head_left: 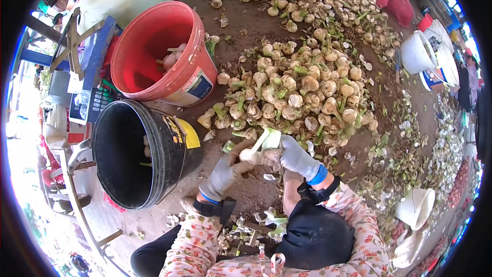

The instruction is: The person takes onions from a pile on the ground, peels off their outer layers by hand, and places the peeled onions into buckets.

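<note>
A pale garlic bulb (249,156) with a green-white stem (267,139) is between my two gloved hands, just in front of the garlic pile (307,87). My left hand (224,174), in a light grey glove, has its fingers closed round the bulb. My right hand (297,159), gloved and with a blue cuff, pinches at the stem and its loose outer leaves; its fingertips are partly hidden. Both hands are nearly touching.
Left of the pile are a red bucket (205,72) with a few peeled bulbs and a black bucket (177,159) holding some bulbs. White buckets (417,54) stand at the upper right. A white container (415,209) lies at the lower right among scattered skins.
</note>
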A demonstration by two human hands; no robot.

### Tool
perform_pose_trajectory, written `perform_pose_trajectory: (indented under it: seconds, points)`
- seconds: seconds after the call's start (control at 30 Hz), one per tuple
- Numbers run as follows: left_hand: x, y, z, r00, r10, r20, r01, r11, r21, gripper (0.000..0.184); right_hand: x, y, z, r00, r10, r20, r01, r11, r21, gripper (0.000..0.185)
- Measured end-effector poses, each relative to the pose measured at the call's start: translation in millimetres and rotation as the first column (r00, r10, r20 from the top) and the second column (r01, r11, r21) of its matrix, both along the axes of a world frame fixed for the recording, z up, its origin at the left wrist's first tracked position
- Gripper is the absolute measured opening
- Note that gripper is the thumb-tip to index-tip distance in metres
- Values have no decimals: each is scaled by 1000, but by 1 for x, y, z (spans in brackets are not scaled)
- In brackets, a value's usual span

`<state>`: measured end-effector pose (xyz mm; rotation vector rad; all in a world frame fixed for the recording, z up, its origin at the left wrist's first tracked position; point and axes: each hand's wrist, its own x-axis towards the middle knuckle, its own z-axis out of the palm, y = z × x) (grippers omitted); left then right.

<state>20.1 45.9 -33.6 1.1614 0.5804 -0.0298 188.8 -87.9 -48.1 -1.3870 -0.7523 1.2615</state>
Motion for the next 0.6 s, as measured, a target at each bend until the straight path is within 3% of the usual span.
perform_pose_trajectory:
  seconds: [0.03, 0.07, 0.1, 0.13, 0.17, 0.2, 0.3, 0.33, 0.37, 0.4, 0.43, 0.47, 0.57, 0.6]
  points:
    - [-1, 4, 8, 999, -46, -16, 43, 983, -177, 66, 1, -2, -5, 1000, -2, 2, 2, 998, 60, 14]
    - [-3, 1, 5, 1000, -12, -18, 11, 996, -83, 62, 2, -5, -8, 996, -11, -94, 9, 1000, -21, 14]
    - [-3, 1, 5, 999, -45, -15, 47, 970, 237, 57, 1, -5, -6, 995, -10, -97, 5, 998, -57, 14]
    - [-2, 2, 6, 997, -78, -26, 80, 842, 533, 53, -1, -5, 0, 995, -10, -102, 0, 996, -91, 13]
    - [0, 3, 8, 993, -107, -50, 106, 625, 773, 48, -2, -5, 2, 994, -9, -108, -5, 992, -125, 12]
    - [7, 2, 24, 987, -101, -122, 158, 600, 784, 36, -2, -5, 0, 992, 15, -126, -29, 993, -110, 12]
    - [8, 1, 21, 982, -114, -149, 187, 636, 749, 34, -7, -3, 2, 993, 79, -84, -69, 991, 113, 14]
    - [10, -1, 24, 981, -73, -177, 170, 758, 630, 31, -6, -3, 3, 996, 84, -29, -82, 995, 60, 13]
    - [7, -1, 24, 997, 3, -79, 29, 913, 407, 27, -2, -5, 2, 989, 67, -133, -70, 997, -21, 11]
    - [3, -2, 23, 995, 105, -4, -103, 985, 141, 25, 3, -7, 0, 972, 42, -233, -67, 992, -104, 10]
    - [-2, -2, 21, 974, 222, 39, -215, 966, -143, 23, 5, -8, -3, 945, 10, -328, -74, 980, -185, 10]
    - [-9, 5, 12, 949, 207, 237, -109, 923, -370, 31, -5, -8, -9, 932, -52, -358, 32, 998, -63, 15]
    - [-8, -12, 6, 853, 479, 208, -290, 766, -574, 43, -3, -7, 21, 925, 379, -17, -379, 919, -106, 28]
    - [-6, -12, 2, 843, 491, 221, -290, 759, -583, 47, -9, -5, 23, 927, 341, -153, -324, 937, 126, 44]
